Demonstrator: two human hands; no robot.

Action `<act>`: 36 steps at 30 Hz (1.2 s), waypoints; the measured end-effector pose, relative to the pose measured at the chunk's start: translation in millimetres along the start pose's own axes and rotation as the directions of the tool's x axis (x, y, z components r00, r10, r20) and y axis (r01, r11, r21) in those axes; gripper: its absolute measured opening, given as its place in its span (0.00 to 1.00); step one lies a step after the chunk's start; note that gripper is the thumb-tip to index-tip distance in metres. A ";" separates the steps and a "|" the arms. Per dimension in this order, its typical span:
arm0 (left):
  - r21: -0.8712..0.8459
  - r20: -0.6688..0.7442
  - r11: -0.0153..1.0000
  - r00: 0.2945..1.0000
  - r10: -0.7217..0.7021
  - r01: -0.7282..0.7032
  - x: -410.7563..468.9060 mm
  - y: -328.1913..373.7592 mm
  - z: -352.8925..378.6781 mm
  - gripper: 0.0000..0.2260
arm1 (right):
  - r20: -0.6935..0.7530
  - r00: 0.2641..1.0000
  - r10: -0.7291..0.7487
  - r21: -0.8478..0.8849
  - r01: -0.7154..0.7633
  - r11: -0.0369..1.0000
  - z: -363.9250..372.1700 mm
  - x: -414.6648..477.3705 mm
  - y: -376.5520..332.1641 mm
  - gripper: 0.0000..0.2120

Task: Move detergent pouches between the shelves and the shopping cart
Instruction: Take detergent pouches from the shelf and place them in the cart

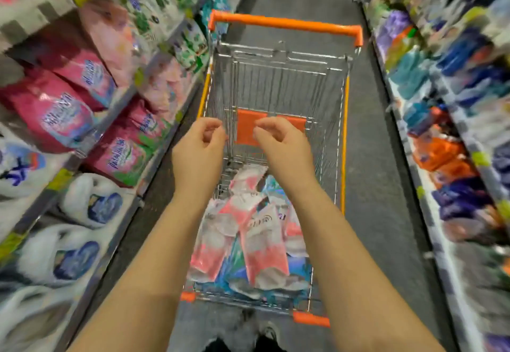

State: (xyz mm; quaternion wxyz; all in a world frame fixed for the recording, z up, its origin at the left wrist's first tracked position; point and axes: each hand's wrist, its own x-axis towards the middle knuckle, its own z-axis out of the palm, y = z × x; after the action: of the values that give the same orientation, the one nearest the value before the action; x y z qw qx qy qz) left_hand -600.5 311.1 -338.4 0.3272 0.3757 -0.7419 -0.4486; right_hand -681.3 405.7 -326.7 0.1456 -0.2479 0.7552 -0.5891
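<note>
— What stands round the shopping cart [276, 84]?
— Shelves on both sides, close against it. The left shelves [110, 244] carry pink bags [63, 111] higher up and white bags [91, 202] lower down. The right shelves [434, 219] hold blue, purple and orange packs [438, 153], all blurred.
— And the detergent pouches?
— A heap of pink-and-white detergent pouches [262, 241] lies in the near end of the cart, with teal ones showing beneath. The far end is bare wire with an orange flap [248, 133].
— How are the hands?
— Both bare arms reach forward over the heap. The left grip [200, 153] and the right grip [281, 150] hover side by side above the middle of the basket, apart from each other, backs up, fingers loosely curled downward. Each grip is released and grasps nothing.
— The room?
— A narrow shop aisle with a grey floor [369, 136]. The cart's orange handle [284, 23] sits at the far end, away from the person.
</note>
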 end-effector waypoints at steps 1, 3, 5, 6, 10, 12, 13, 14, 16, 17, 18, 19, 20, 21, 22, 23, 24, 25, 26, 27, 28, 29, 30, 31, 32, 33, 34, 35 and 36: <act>0.020 0.025 0.999 0.998 -0.050 0.050 -1.1 -14.5 14.4 0.06 | -0.013 0.997 0.075 -0.023 -0.075 0.997 -3.6 2.0 23.4 0.06; 0.061 0.062 0.988 0.987 -0.146 0.142 -0.7 -44.4 40.0 0.09 | -0.006 0.971 0.239 -0.087 -0.239 0.967 -7.3 4.0 67.2 0.12; 0.156 0.099 0.964 0.968 -0.230 0.213 -1.1 -70.8 63.5 0.13 | -0.011 0.928 0.372 -0.154 -0.369 0.916 -7.4 2.9 106.1 0.18; 0.209 0.136 0.947 0.952 -0.274 0.243 -2.5 -87.5 75.2 0.15 | -0.028 0.904 0.427 -0.179 -0.425 0.887 -6.3 -0.2 124.2 0.19; 0.320 0.308 0.876 0.835 -0.457 0.361 -24.8 -151.2 109.4 0.26 | -0.036 0.810 0.585 -0.249 -0.574 0.780 5.8 -22.9 182.9 0.25; 0.377 0.369 0.809 0.728 -0.577 0.451 -46.8 -176.3 116.4 0.31 | 0.011 0.765 0.644 -0.317 -0.608 0.728 17.8 -37.6 205.3 0.28; 0.439 0.391 0.763 0.664 -0.637 0.474 -59.8 -184.7 117.6 0.32 | 0.023 0.751 0.660 -0.355 -0.611 0.708 24.7 -44.5 214.6 0.29; 0.488 0.402 0.729 0.618 -0.676 0.481 -73.4 -190.9 117.3 0.32 | 0.028 0.740 0.672 -0.404 -0.607 0.684 31.4 -50.7 221.4 0.30; 0.455 0.433 0.737 0.600 -0.673 0.499 -96.7 -200.3 115.9 0.30 | 0.031 0.712 0.701 -0.565 -0.566 0.600 45.8 -60.1 231.0 0.34; 0.387 0.456 0.736 0.579 -0.676 0.555 -103.2 -199.2 115.3 0.30 | 0.035 0.701 0.712 -0.649 -0.526 0.550 52.0 -62.7 232.9 0.36; 0.297 0.466 0.710 0.552 -0.692 0.639 -106.9 -199.9 115.2 0.33 | 0.030 0.690 0.723 -0.702 -0.500 0.507 57.3 -63.6 233.1 0.37; 0.224 0.470 0.654 0.508 -0.722 0.723 -107.3 -202.4 115.6 0.36 | 0.015 0.676 0.737 -0.725 -0.500 0.474 61.8 -62.8 233.5 0.38; 0.168 0.481 0.582 0.449 -0.753 0.796 -104.8 -204.4 116.5 0.36 | -0.010 0.659 0.752 -0.729 -0.520 0.446 64.7 -60.1 231.8 0.38; 0.129 0.500 0.533 0.409 -0.763 0.836 -101.6 -205.1 117.6 0.31 | -0.037 0.643 0.765 -0.721 -0.547 0.426 67.1 -57.4 233.3 0.39; 0.116 0.516 0.518 0.394 -0.760 0.847 -98.6 -206.1 118.1 0.23 | -0.063 0.624 0.779 -0.712 -0.575 0.403 67.7 -54.0 233.4 0.40; 0.123 0.514 0.518 0.392 -0.763 0.846 -97.1 -207.6 119.9 0.16 | -0.087 0.595 0.799 -0.696 -0.610 0.378 67.1 -50.4 235.3 0.40; 0.123 0.498 0.505 0.387 -0.776 0.855 -96.3 -209.9 121.6 0.14 | -0.105 0.562 0.820 -0.668 -0.651 0.361 64.8 -47.1 236.7 0.40; 0.119 0.474 0.469 0.365 -0.801 0.875 -96.3 -209.7 122.4 0.12 | -0.117 0.540 0.833 -0.623 -0.694 0.362 61.8 -44.0 238.2 0.39; 0.106 0.460 0.404 0.315 -0.830 0.909 -96.2 -209.7 121.9 0.11 | -0.120 0.532 0.838 -0.570 -0.728 0.381 59.4 -42.1 239.7 0.37; 0.086 0.465 0.335 0.260 -0.846 0.938 -95.6 -207.1 120.7 0.10 | -0.120 0.537 0.835 -0.525 -0.748 0.405 57.6 -41.4 240.9 0.34; 0.062 0.472 0.287 0.225 -0.852 0.956 -95.9 -204.2 119.2 0.07 | -0.121 0.546 0.829 -0.501 -0.754 0.424 56.5 -41.6 240.8 0.31; 0.041 0.488 0.284 0.228 -0.842 0.958 -96.2 -201.0 118.2 0.04 | -0.120 0.553 0.824 -0.489 -0.756 0.436 56.0 -42.6 240.8 0.29; 0.038 0.498 0.313 0.254 -0.829 0.949 -97.3 -197.3 118.1 0.03 | -0.118 0.559 0.821 -0.483 -0.755 0.444 55.8 -44.7 239.5 0.27; 0.033 0.492 0.355 0.294 -0.819 0.934 -97.9 -192.9 116.1 0.04 | -0.112 0.561 0.820 -0.476 -0.755 0.451 56.4 -47.3 238.5 0.27; 0.032 0.470 0.400 0.339 -0.815 0.916 -98.7 -187.6 113.4 0.04 | -0.103 0.565 0.818 -0.467 -0.754 0.462 56.0 -50.1 235.9 0.26; 0.024 0.455 0.424 0.368 -0.811 0.905 -100.0 -185.6 111.8 0.03 | -0.098 0.567 0.818 -0.454 -0.757 0.470 55.2 -52.6 233.1 0.27; 0.019 0.457 0.446 0.389 -0.800 0.895 -101.9 -182.3 109.0 0.03 | -0.092 0.571 0.816 -0.439 -0.759 0.481 53.4 -55.9 229.7 0.28; 0.013 0.460 0.471 0.413 -0.786 0.882 -104.4 -176.8 105.8 0.03 | -0.088 0.575 0.813 -0.423 -0.761 0.492 51.1 -59.8 226.7 0.28; -0.009 0.460 0.491 0.440 -0.771 0.871 -107.7 -171.1 102.7 0.05 | -0.087 0.586 0.805 -0.407 -0.759 0.508 47.9 -63.7 221.6 0.28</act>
State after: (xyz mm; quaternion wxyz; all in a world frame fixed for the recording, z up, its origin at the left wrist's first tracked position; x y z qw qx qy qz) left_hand -585.7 391.9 -549.7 -0.0484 0.5473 -0.4499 -0.7041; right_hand -648.5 441.8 -557.2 0.3841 0.0626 0.8789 -0.2757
